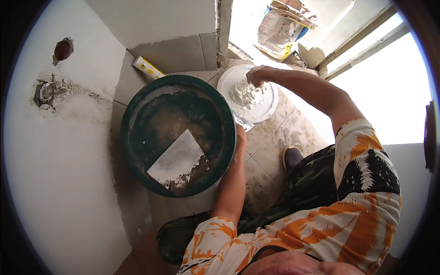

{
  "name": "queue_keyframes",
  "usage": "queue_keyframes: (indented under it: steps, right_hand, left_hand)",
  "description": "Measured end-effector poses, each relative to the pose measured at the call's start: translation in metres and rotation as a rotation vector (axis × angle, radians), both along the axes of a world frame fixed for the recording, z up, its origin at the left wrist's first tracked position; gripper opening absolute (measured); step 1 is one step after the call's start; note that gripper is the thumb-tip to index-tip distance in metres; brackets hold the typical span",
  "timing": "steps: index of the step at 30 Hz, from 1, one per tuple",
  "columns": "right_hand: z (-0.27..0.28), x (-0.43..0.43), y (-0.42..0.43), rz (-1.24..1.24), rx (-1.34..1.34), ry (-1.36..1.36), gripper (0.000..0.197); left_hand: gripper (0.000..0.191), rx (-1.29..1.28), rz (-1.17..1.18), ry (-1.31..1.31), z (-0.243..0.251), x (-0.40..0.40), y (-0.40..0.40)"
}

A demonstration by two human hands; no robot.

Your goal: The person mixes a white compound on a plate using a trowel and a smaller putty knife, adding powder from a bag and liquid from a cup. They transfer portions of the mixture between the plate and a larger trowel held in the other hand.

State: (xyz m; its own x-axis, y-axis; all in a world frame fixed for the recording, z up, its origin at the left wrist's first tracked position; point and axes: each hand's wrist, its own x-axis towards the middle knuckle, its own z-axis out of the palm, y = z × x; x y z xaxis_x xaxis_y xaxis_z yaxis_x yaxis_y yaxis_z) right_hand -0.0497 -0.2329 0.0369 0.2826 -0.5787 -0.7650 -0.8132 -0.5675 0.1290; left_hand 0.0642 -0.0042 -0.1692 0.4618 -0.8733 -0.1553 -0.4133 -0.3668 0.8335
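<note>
My right hand (257, 76) is curled over a white round container (274, 104) and touches the lumpy white plaster-like paste (246, 93) in it. Whether its fingers hold a tool is hidden. My left hand (241, 133) is beside the right rim of a dark green plastic tub (125, 137), its fingers mostly out of sight. Right by it a flat metal blade (244, 122), smeared white, juts toward the container. Inside the tub, over brownish wet residue (172, 120), lies a flat rectangular trowel plate (178, 156) coated with white paste; its lower corner reaches the tub's near rim.
A white and yellow tube (148, 67) leans in the corner behind the tub. By the bright doorway stands an opened, crumpled bag (282, 31). The left wall (68, 154) has broken holes. Dusty floor tiles (268, 151) run up to my shoe (291, 157).
</note>
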Motion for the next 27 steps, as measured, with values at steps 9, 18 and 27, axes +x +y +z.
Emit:
queue_keyframes:
  steps: [9,18,27]
  right_hand:
    - [0.022,0.034,0.031,0.369,-0.115,-0.188,0.024]
    - [-0.034,-0.021,0.002,0.65,-0.264,-0.466,0.028]
    - [-0.003,-0.037,-0.004,0.513,-0.138,-0.266,0.026]
  left_hand:
    - [0.014,0.002,0.244,-0.087,0.028,0.031,0.002]
    - [0.017,0.266,0.174,0.049,0.092,-0.005,-0.011]
    - [0.012,0.039,0.246,-0.183,0.073,0.001,-0.009]
